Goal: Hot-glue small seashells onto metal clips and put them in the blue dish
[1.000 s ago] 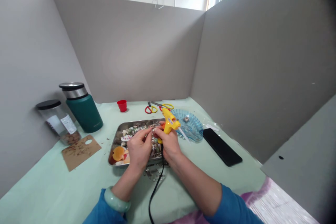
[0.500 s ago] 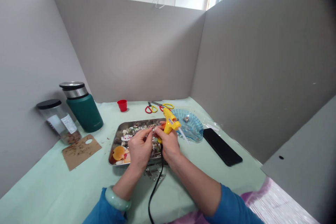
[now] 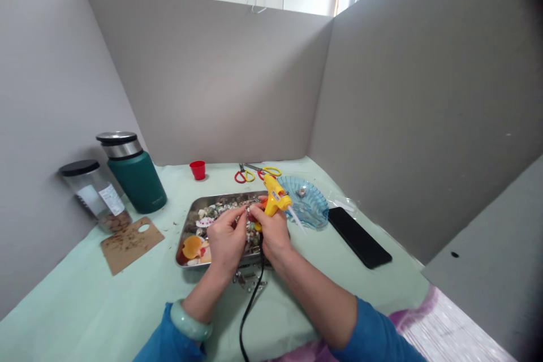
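Note:
My right hand (image 3: 275, 232) is wrapped round a yellow glue gun (image 3: 276, 197), with a clear glue stick poking out of its back end and a black cord hanging below. My left hand (image 3: 227, 237) is closed in a pinch close to my right fingertips; what it pinches is too small to make out. Both hands are above a metal tray (image 3: 181, 254) of small shells and bits. In the tray's left part lie an orange shell (image 3: 192, 247) and a white piece with pink dots (image 3: 205, 222). The gun's nozzle is hidden behind my fingers.
Left stand a green bottle (image 3: 138, 181) and a clear jar (image 3: 97, 195), with a brown card (image 3: 127, 246) in front. At the back are a red cup (image 3: 197, 169) and scissors (image 3: 245, 174). A blue dish (image 3: 311, 203) and black phone (image 3: 360, 237) lie right; metal clips (image 3: 250, 280) lie before the tray.

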Tool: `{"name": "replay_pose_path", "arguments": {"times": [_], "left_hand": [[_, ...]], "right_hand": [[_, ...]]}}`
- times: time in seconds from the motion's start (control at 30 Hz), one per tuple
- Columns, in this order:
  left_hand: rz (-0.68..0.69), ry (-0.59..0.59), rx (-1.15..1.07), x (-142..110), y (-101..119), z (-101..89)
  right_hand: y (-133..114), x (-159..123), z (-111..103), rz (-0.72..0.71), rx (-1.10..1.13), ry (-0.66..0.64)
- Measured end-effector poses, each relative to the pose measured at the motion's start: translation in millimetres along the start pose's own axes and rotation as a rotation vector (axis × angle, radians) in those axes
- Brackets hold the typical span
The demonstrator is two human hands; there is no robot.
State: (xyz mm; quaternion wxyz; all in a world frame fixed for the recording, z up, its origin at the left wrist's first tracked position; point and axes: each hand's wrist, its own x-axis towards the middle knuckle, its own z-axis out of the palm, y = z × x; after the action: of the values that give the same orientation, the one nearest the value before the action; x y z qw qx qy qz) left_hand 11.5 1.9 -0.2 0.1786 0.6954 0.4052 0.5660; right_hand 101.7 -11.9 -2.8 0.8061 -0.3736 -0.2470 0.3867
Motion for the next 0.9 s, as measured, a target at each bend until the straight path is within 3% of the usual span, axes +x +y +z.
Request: {"name": "replay_pose_path", "arguments": {"times": [0.23,0.37,0.6,0.9], "left_hand": [[-0.369,-0.073,-0.214,10,-8,-2.2],[-0.449,-0.097,-0.345,12,-9,-2.0],[-0.484,-0.146,-0.397,12,-3,-4.1],[-0.339,-0.139,-0.219,9,-7,-5.4]], "right_hand": [[-3,2,-3,0.045,-0.02,-0.108],[-5,8,-7,0.029,-0.022,-0.097],[-9,9,-10,0.045,-0.03,-0.147],[-15,11,-10,0.026,-0.004,-0.161]]}}
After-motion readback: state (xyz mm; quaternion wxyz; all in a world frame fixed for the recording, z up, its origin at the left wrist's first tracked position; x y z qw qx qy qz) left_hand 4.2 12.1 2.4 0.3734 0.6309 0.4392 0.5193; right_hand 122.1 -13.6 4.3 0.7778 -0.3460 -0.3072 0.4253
